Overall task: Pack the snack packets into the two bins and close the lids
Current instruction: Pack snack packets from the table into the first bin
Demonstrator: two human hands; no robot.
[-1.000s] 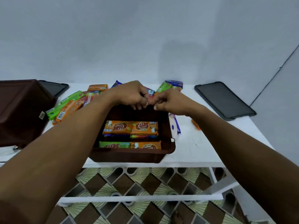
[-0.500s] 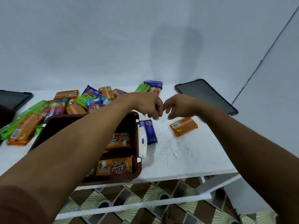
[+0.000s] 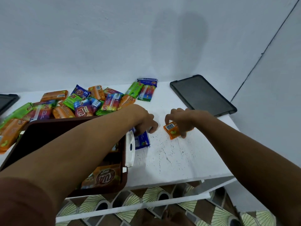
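A brown bin (image 3: 48, 128) stands open at the table's front left, with orange packets (image 3: 104, 176) lying inside under my left forearm. My left hand (image 3: 146, 123) reaches past the bin's white latch (image 3: 130, 149) and its curled fingers take hold of a blue packet (image 3: 142, 139) on the table. To its right, my right hand (image 3: 180, 119) grips an orange packet (image 3: 171, 129) that lies on the table. A heap of several orange, green and blue packets (image 3: 84, 103) sits behind the bin.
A dark lid (image 3: 202, 95) lies flat at the back right of the white table (image 3: 171, 160). Another dark lid's corner (image 3: 6, 100) shows at the far left. Three more packets (image 3: 145, 90) lie near the wall. Patterned floor shows below the table's front edge.
My view has swung right. Both hands moved from the bin's far rim out over the table and came down, the left onto the blue packet, the right onto the orange one.
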